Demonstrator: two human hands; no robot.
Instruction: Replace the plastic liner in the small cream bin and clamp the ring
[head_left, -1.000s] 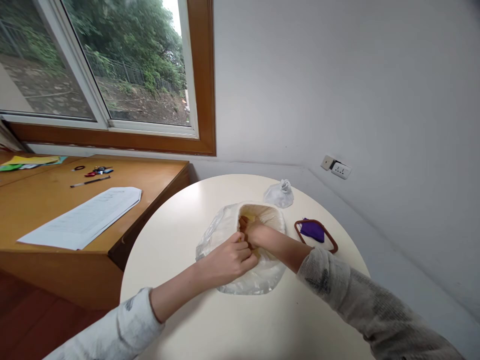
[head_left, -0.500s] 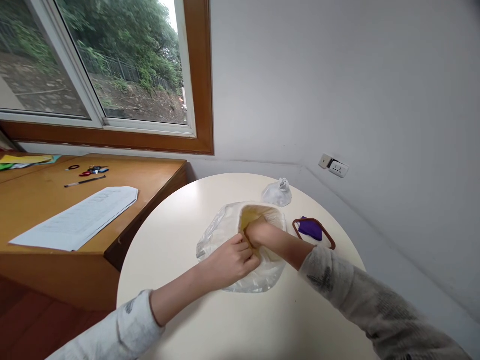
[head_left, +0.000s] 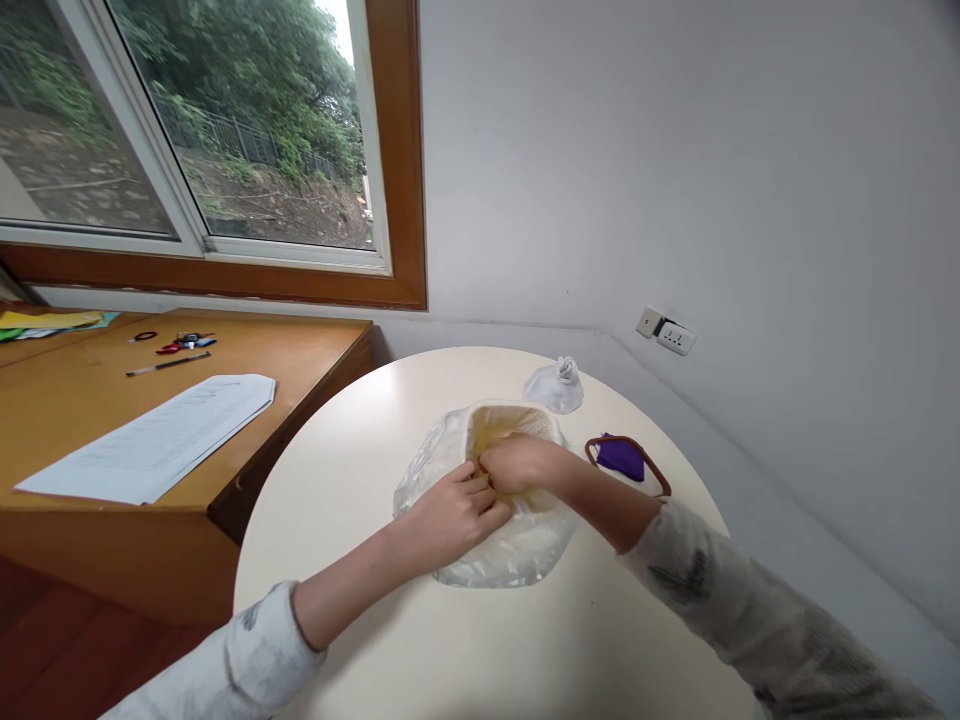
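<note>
A container with a clear plastic bag (head_left: 510,560) spread over its rim and down its outside stands on the round table; its inside (head_left: 491,432) looks yellowish. My left hand (head_left: 457,515) is closed over the near-left rim, gripping the bag's edge there. Just beside it, my right hand (head_left: 521,462) reaches over the opening with its fingers curled down inside, close to the left fingertips. What those right fingertips hold, if anything, is hidden.
Behind the container sits a knotted whitish bag (head_left: 555,385). A brown frame (head_left: 651,462) with purple cloth (head_left: 621,458) lies to the right. On the wooden desk (head_left: 300,350) at left are papers (head_left: 157,440), a pen (head_left: 169,364) and small items. A wall socket (head_left: 675,338) is at right.
My right hand has shifted slightly left and up out of the opening, nearer the left hand. My left hand has moved a little left, and the container's opening has shifted left with it.
</note>
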